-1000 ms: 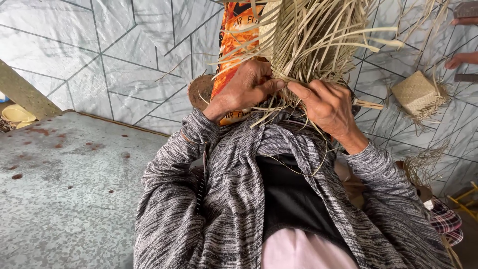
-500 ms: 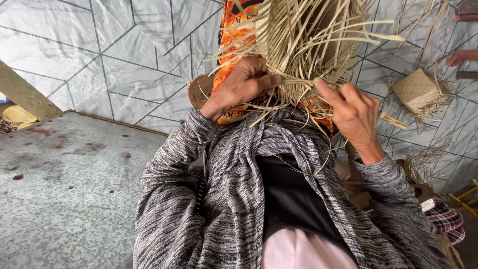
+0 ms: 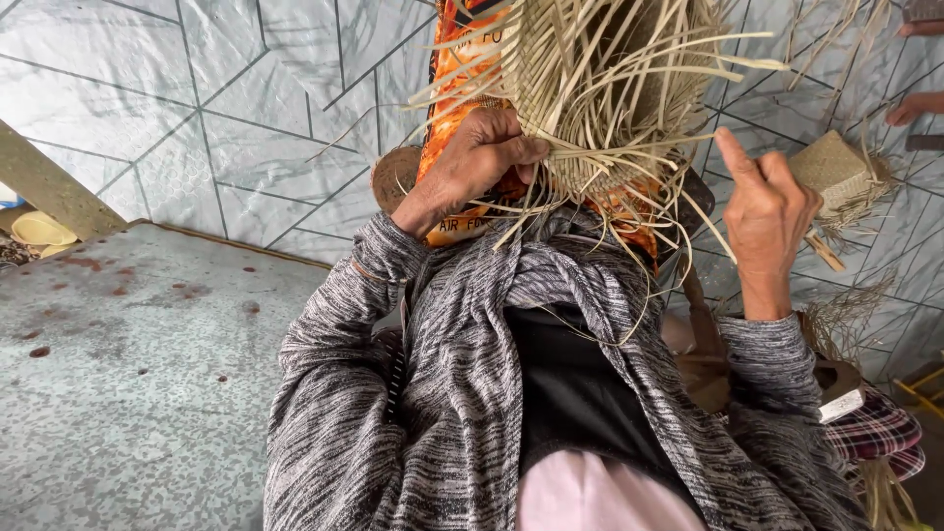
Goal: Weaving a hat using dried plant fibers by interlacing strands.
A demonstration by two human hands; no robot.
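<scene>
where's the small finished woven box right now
In the head view, the small woven box lies on the tiled floor at upper right, just beyond the raised right hand.

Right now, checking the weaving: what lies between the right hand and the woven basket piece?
In the head view, loose straw strips span from woven basket piece toward right hand.

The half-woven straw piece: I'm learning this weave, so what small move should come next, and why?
Probably draw the strand taut and lay it back into the weave. The right hand is raised off to the side, seemingly pulling a loose strip, while the left hand pins the woven straw piece at its edge, with many loose ends hanging unwoven.
</scene>
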